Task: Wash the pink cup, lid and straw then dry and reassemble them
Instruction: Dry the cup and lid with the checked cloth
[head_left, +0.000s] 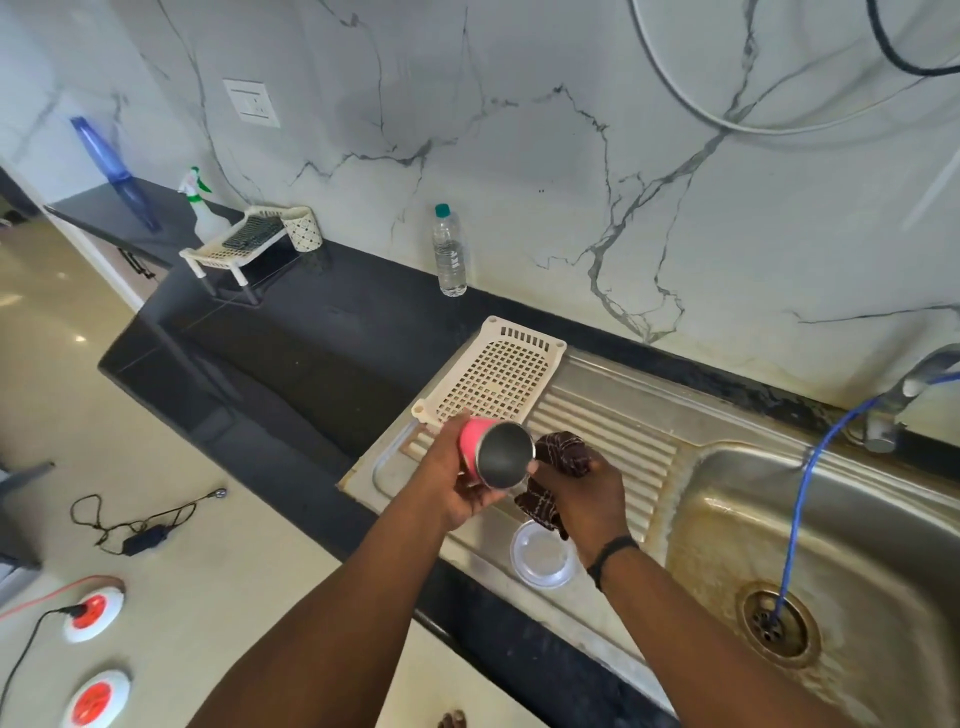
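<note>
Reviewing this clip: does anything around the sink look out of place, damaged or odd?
Two things. A blue hose runs from the tap straight down into the sink's drain, which is unusual. The sink basin shows brownish staining around the drain. The straw is not in view. The pink cup, cloth and clear lid look normal.

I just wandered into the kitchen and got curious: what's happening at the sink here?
A person is drying a pink cup over the steel draining board. The left hand grips the cup, tilted with its metal inside facing the camera. The right hand holds a dark checked cloth beside the cup's rim. A clear lid lies on the draining board beneath the hands. No straw is visible.
</note>
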